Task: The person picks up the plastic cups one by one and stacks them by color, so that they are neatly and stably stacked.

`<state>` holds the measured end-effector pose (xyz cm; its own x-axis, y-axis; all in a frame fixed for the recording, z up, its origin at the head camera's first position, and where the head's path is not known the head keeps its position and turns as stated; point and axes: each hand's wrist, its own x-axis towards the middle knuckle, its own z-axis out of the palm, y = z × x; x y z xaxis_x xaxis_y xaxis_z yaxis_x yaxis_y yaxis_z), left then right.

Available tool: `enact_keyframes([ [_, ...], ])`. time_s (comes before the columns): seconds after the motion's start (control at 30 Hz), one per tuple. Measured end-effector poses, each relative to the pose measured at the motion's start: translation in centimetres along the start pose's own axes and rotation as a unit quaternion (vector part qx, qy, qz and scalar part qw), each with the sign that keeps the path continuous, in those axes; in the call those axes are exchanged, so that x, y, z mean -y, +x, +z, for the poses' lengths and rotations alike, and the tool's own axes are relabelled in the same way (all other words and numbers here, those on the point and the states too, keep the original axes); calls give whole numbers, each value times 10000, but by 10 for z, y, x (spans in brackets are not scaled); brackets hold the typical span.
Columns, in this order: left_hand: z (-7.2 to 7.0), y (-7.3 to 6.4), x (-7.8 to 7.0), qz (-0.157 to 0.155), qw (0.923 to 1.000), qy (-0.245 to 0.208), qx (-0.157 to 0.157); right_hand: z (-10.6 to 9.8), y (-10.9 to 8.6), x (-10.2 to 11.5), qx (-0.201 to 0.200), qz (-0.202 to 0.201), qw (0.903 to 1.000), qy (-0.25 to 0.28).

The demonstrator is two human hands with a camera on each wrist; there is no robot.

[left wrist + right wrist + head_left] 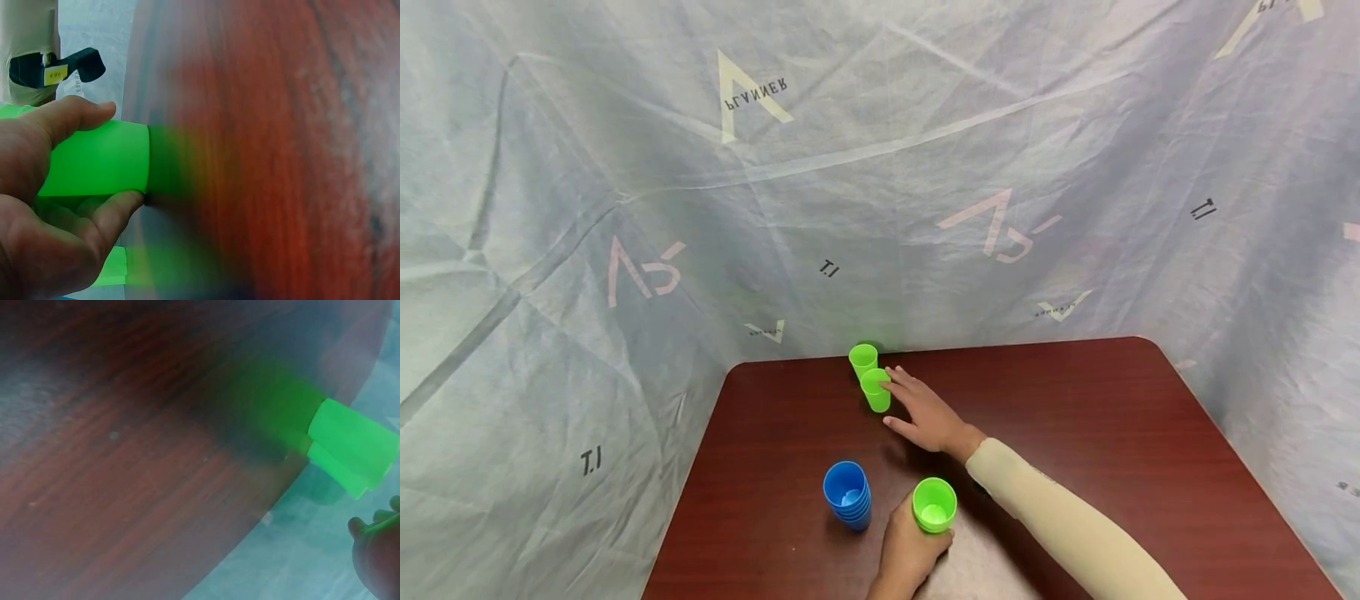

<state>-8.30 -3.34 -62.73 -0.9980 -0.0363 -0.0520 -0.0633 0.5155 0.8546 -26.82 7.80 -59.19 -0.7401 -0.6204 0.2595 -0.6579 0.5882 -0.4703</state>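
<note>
My left hand (pixel 907 543) grips a green plastic cup (pixel 934 505) near the front of the table; a second rim under the top one suggests nested cups. In the left wrist view, thumb and fingers wrap the side of this green cup (pixel 103 159). My right hand (pixel 928 417) reaches over the table with its fingers extended beside a green cup (pixel 877 398). Fingertips overlap that cup's rim in the head view; the right wrist view shows fingers (pixel 375 550) apart from the cup (pixel 353 440). Another green cup (pixel 863 357) stands just behind it.
A stack of blue cups (pixel 847 493) stands left of my left hand. The dark red wooden table (pixel 1075 417) has rounded back corners. Grey printed sheeting (pixel 880 208) hangs behind it and along both sides. A black strapped device (pixel 56 70) sits on the right sleeve.
</note>
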Motion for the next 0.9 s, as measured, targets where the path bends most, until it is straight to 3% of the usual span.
enact_keyframes([
  [0.13, 0, 0, -1, 14, 9999, -68, -91, 3, 10, 0, 253, -113, 9985, -468],
  [0.37, -2, -1, -2, -50, 9998, -181, 25, 11, 25, 1, 692, -51, 9902, -1211],
  [0.63, -3, -2, 1, -69, 9992, -364, 127, 15, 34, 1, 1023, 153, 9820, -1583],
  [0.77, -3, -2, 1, -50, 9992, -358, 192, 20, 34, -2, 839, 155, 9823, -1669],
  [0.9, -3, -2, 0, 6, 9994, -341, 115, 25, 34, -5, 351, 51, 9863, -1611],
])
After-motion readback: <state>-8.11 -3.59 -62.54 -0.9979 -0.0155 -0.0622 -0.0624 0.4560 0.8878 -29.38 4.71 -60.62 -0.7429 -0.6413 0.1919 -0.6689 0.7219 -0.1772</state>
